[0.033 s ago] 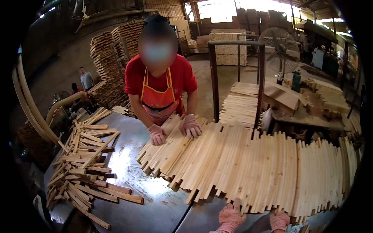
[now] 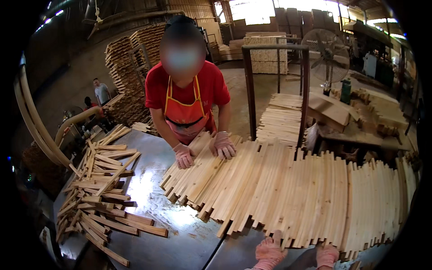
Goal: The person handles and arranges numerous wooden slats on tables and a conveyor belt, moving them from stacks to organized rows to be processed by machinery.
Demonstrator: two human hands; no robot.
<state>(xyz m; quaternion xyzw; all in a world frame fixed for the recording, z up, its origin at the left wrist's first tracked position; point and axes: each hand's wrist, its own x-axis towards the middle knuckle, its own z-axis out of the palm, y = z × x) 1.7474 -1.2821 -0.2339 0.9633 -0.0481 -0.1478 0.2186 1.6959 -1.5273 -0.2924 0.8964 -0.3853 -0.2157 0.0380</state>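
Left hand, pink-toned and apparently gloved (image 2: 271,250): at the near edge of the row, one digit raised onto the strip ends, the others bent; whether they grip cannot be told.

Right hand, likewise pink-toned (image 2: 327,255): against the near ends farther right; fingers partly out of sight, grip cannot be told.

Row of long, narrow, pale wooden strips (image 2: 292,193): laid side by side across the grey, scuffed metal surface (image 2: 193,231); near ends uneven, some jutting, some set back.

Step in hand, as judged: steadying or evening the near ends. The next move would call for level pressure on the jutting ends, both hands working together, without strips riding up over their neighbours.

Opposite: co-worker in red shirt and orange apron (image 2: 191,105), both pale-gloved hands (image 2: 183,156) flat on the row's far left part.

To the left: tangled heap of loose, pale-brown wooden sticks (image 2: 105,209), apart from the row.

Hard to make out: own wrists, cut by the lower edge; the undersides of both hands; the row's right end, bent toward the dark rim; whether strips lie more than one deep.
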